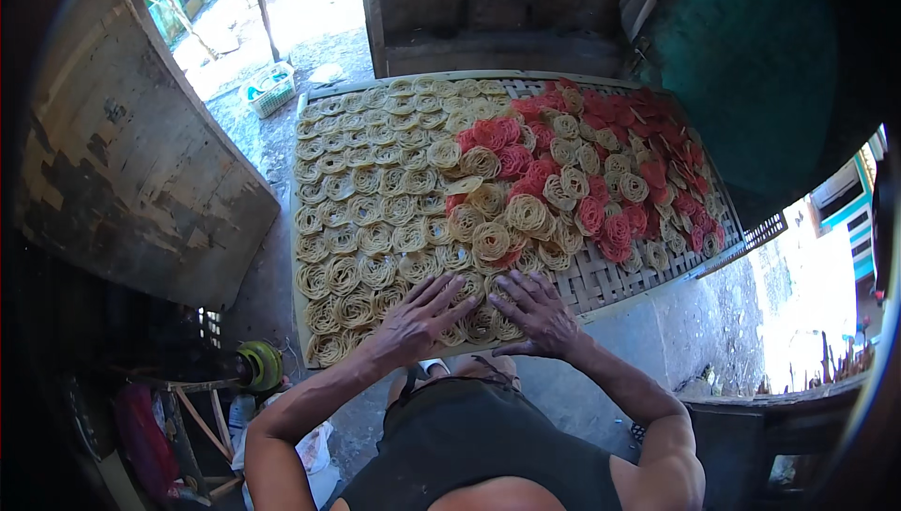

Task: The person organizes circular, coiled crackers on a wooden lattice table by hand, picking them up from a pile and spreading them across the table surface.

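Observation:
A woven bamboo tray (605, 279) in a pale frame lies before me, covered with round, lacy coiled crackers. Pale crackers (366, 208) stand in close rows over its left half. Red crackers (616, 233) and more pale ones lie loosely heaped on the right. Both hands rest palm down near the tray's near edge. My left hand (422, 314) has its fingers apart over pale crackers. My right hand (536, 314) lies just beside it, fingers spread on pale crackers and the thumb near the frame. What is under the palms is hidden.
A worn wooden panel (141, 138) stands at the left. Beyond it, a plastic basket (269, 89) sits on the ground by the opening. At lower left are a green gas cylinder (260, 365) and a wooden stand (200, 419). A dark wall (493, 11) rises behind the tray.

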